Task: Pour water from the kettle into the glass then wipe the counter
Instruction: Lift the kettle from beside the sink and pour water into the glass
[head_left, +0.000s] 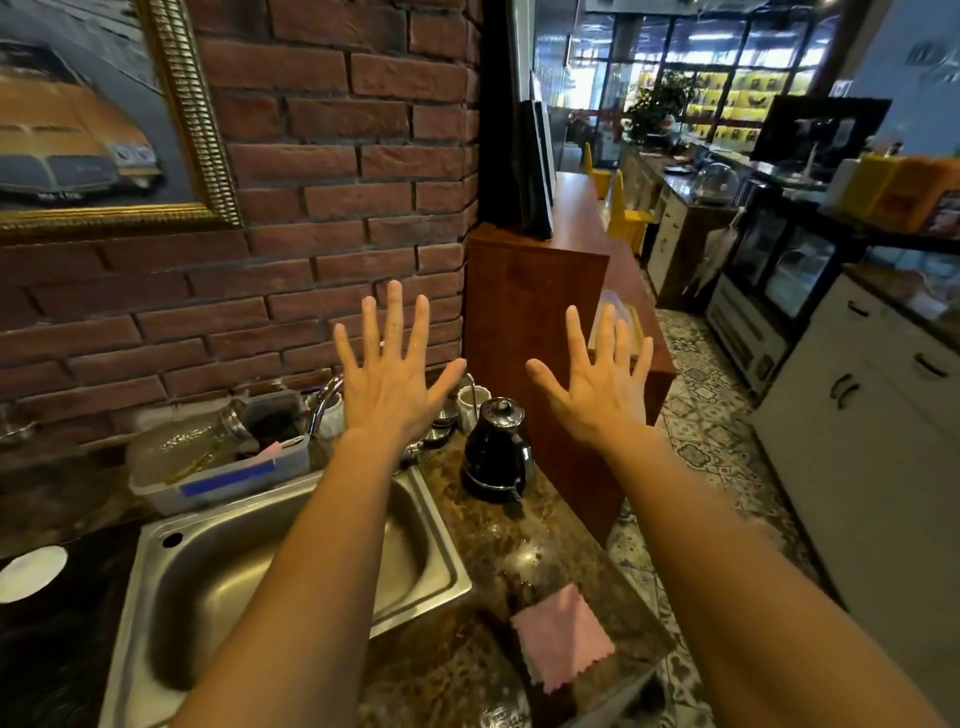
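Observation:
A black kettle (496, 452) stands on its base on the dark marbled counter (457, 670), to the right of the sink. A pink cloth (563, 636) lies flat nearer to me on the counter. Just behind the cloth a faint clear shape, apparently a glass (525, 577), is hard to make out. My left hand (392, 379) and my right hand (597, 387) are both raised above the counter with fingers spread wide, holding nothing. The kettle sits below and between them.
A steel sink (447, 545) lies under my left forearm, with a faucet (324, 400) and a plastic tub (223, 467) behind it. A white cup (472, 402) stands behind the kettle. A wooden cabinet (535, 322) rises right of the counter. A brick wall is behind.

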